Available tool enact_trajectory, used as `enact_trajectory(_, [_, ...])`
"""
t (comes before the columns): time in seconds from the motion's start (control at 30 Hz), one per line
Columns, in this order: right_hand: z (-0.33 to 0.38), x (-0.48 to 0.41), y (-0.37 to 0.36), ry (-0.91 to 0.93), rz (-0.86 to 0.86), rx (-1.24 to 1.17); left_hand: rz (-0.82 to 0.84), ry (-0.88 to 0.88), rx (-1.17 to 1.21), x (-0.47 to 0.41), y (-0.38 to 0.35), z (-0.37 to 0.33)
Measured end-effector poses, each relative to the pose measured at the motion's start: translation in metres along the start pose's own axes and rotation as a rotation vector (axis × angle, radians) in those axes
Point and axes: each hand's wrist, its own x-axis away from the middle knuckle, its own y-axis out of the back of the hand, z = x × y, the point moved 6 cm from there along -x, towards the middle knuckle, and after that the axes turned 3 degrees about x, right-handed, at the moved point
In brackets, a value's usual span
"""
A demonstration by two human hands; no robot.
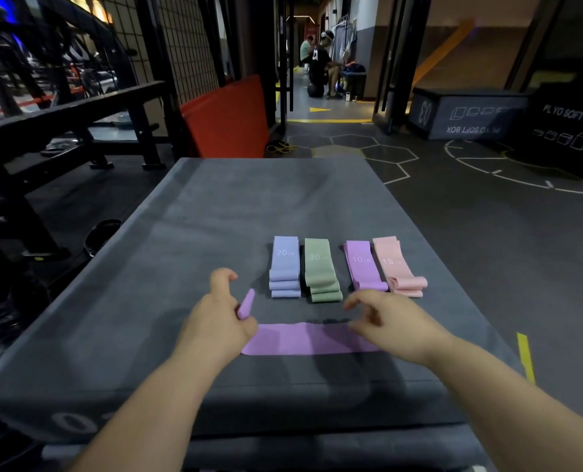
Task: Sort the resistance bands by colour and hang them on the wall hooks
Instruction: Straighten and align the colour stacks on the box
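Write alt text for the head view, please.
A left hand holds the upturned end of a purple band flat on a grey padded box; the right hand covers its other end. Beyond lie a blue stack, green stack, purple stack and pink stack.

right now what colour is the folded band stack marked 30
Muted sage green; the 30 stack shows best in the head view.

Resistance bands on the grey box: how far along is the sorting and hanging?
Sorting looks nearly done: a blue stack, green stack, purple stack and pink stack lie side by side. In hand: a loose purple band lies crosswise in front; the left hand pinches its upturned end, the right hand is over the other. Left: stacking it, then all the hanging; no hooks are in view.
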Motion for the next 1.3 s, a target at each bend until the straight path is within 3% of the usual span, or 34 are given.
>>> enact_trajectory(0.1, [0.027, 0.003, -0.018, 0.094, 0.052, -0.167, 0.054, -0.072, 0.032, 0.007, -0.015, -0.019])
enact_trajectory(0.3, [0.056, -0.001, -0.037, 0.211, 0.08, -0.2, 0.098, -0.205, 0.048, 0.017, -0.04, -0.045])
enact_trajectory(0.63, [0.035, -0.01, -0.027, 0.046, -0.099, -0.269, 0.114, -0.413, -0.03, 0.019, -0.063, -0.05])
enact_trajectory(1.0, [0.001, -0.01, -0.017, -0.073, -0.024, -0.324, 0.323, -0.302, -0.201, 0.012, -0.07, -0.03])
enact_trajectory(1.3, [-0.02, -0.007, -0.007, -0.163, -0.035, -0.306, 0.301, -0.229, -0.161, 0.006, -0.067, -0.028])
